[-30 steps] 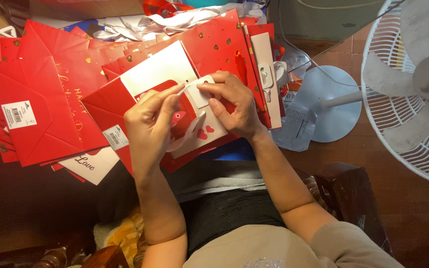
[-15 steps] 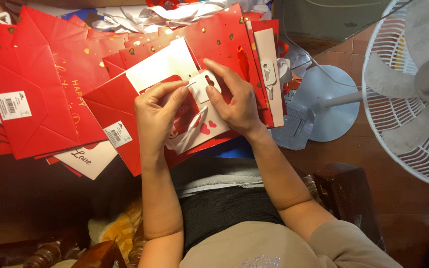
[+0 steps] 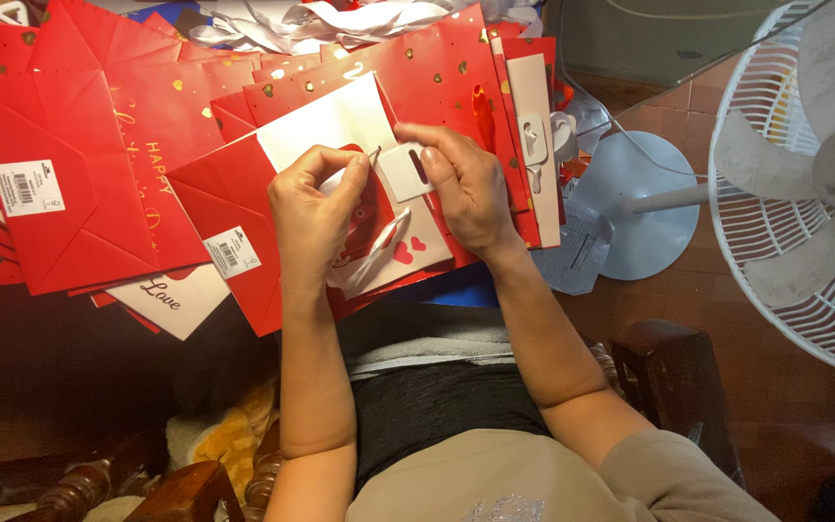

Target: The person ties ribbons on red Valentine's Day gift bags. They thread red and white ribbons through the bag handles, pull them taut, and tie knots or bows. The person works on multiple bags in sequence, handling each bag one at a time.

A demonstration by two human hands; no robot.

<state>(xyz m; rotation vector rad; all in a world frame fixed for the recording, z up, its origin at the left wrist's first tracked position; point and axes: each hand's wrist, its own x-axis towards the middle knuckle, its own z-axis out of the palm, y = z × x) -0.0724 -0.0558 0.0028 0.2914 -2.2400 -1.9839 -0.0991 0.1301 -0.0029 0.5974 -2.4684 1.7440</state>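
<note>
A flattened red and white gift bag (image 3: pixel 244 193) with small hearts lies on my lap over a pile of similar bags. My right hand (image 3: pixel 466 188) pinches a small white hang tag (image 3: pixel 406 170) with a slot in it, at the bag's upper edge. My left hand (image 3: pixel 313 215) is closed on a thin string by the tag and rests over the bag's white ribbon handle (image 3: pixel 371 259). The two hands nearly touch at the tag.
More red gift bags (image 3: pixel 79 174) with white barcode stickers spread to the left, with crumpled white paper (image 3: pixel 282 21) behind. A white standing fan (image 3: pixel 804 184) and its round base (image 3: pixel 640 208) stand on the tile floor at right. Dark wooden chair parts (image 3: pixel 669 377) flank my legs.
Both hands have shifted slightly up the bag. The white tag has been lifted and turned so its slot faces up, and my left fingers have closed in beside it.
</note>
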